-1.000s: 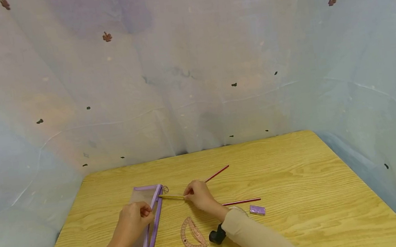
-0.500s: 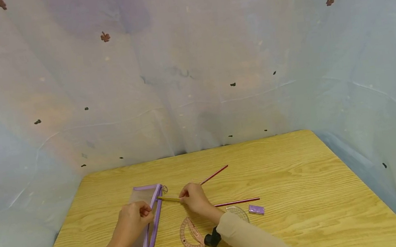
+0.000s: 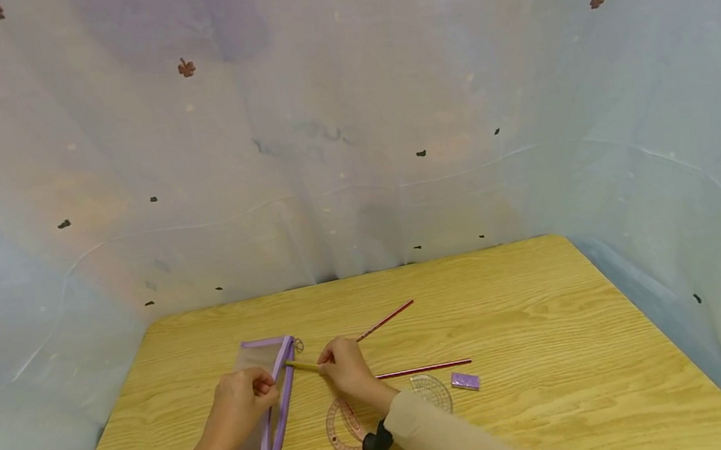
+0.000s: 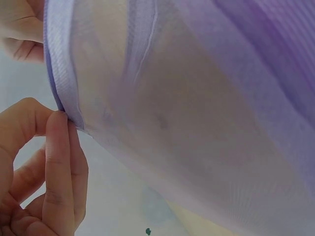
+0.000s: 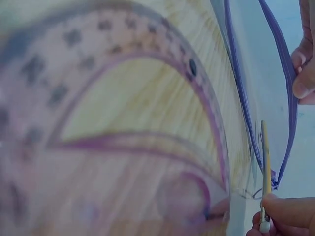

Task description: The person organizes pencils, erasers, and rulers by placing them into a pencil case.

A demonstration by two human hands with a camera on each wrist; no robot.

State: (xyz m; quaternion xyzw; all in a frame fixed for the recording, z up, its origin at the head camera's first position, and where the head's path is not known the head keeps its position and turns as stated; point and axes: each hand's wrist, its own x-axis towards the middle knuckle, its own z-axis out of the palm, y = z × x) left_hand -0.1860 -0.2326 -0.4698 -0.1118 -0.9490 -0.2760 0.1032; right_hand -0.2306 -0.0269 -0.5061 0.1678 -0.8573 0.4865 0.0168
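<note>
Toward the worktop's left edge (image 3: 129, 418), your left hand (image 3: 237, 407) pinches the mesh pouch (image 3: 258, 355), so best angle the yellow pencil (image 3: 303, 365) your right hand (image 3: 349, 370) pinches squarely inside.

Toward the worktop's (image 3: 535, 324) left edge, the left hand (image 3: 237, 405) is pinching a purple-trimmed mesh pouch (image 3: 260, 354). The right hand (image 3: 349, 370) is holding a yellow pencil (image 3: 303, 365), its end reaching the pouch's mouth. One red pencil (image 3: 386, 320) is slanting toward the far edge; another red pencil (image 3: 427, 368) is lying nearly parallel to it. A pink protractor (image 3: 334, 435), a clear protractor (image 3: 436, 387) and a purple eraser (image 3: 465, 381) are resting farther from that edge.
</note>
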